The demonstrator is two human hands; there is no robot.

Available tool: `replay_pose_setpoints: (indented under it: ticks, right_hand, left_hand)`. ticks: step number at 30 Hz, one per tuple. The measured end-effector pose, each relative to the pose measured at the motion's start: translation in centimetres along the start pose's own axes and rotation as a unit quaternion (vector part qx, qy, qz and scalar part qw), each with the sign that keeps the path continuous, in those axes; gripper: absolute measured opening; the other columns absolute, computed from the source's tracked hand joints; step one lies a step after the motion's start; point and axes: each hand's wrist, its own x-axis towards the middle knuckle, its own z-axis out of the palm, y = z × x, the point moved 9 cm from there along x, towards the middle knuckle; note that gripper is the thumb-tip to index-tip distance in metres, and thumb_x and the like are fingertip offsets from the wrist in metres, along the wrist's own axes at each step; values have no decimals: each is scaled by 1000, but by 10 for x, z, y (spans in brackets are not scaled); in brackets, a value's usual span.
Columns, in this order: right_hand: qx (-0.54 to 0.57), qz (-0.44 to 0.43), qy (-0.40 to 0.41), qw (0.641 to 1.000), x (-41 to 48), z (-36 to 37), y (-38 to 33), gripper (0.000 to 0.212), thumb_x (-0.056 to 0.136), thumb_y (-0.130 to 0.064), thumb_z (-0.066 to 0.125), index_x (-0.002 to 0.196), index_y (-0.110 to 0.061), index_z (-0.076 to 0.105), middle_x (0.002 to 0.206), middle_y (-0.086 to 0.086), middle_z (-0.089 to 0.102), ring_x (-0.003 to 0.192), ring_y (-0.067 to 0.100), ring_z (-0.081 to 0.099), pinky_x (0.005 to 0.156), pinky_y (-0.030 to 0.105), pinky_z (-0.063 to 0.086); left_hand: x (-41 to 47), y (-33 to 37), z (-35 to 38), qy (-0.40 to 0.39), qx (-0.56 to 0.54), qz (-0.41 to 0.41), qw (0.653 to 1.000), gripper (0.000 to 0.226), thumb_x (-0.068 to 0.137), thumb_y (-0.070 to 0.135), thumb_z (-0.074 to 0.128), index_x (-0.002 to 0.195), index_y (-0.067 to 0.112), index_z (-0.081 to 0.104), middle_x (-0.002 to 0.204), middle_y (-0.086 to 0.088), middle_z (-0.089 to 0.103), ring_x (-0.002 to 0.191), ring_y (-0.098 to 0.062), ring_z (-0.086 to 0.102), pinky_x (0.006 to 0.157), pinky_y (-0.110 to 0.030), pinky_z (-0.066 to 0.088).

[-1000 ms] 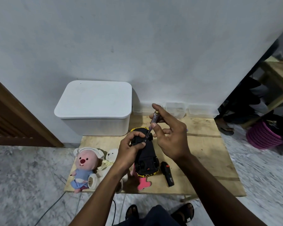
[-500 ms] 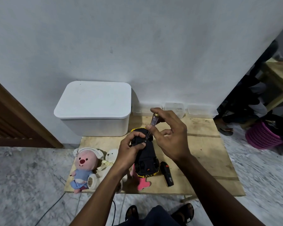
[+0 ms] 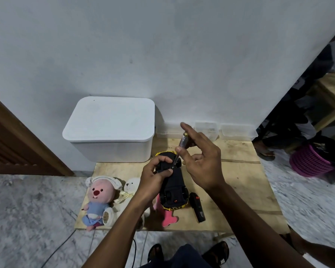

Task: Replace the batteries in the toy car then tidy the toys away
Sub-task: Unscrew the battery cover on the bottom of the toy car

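A black toy car point(image 3: 173, 187) with yellow trim lies upside down on the low wooden table point(image 3: 240, 182). My left hand point(image 3: 155, 176) grips its far end from the left. My right hand point(image 3: 198, 160) pinches a clear-handled screwdriver point(image 3: 179, 148) whose tip rests on the car's underside by my left thumb. A black remote control point(image 3: 197, 206) lies just right of the car. A pink plush with white headphones point(image 3: 100, 198), a white plush bear point(image 3: 131, 192) and a pink toy point(image 3: 167, 218) partly under the car sit at the front left.
A lidded white storage box point(image 3: 110, 128) stands at the table's back left against the wall. Three small clear containers point(image 3: 206, 128) line the wall behind. A purple basket point(image 3: 309, 161) and another person's legs are on the floor to the right. My sandalled feet show below.
My right hand's fingers have shifted around the screwdriver handle, with the index finger now lifted. The screwdriver tip stays on the car and my left hand keeps its grip.
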Motion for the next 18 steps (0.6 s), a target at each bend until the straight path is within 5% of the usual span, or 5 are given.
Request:
replay_pose_setpoints:
  ticks: [18]
  right_hand:
    - [8, 14, 10, 1000, 1, 0, 2, 58, 86, -5, 73, 136, -29, 55, 108, -6, 70, 95, 12, 68, 46, 41, 56]
  left_hand:
    - [5, 1, -2, 7, 6, 3, 1000, 27, 82, -11, 62, 95, 12, 68, 115, -18, 64, 97, -31, 63, 80, -42, 56]
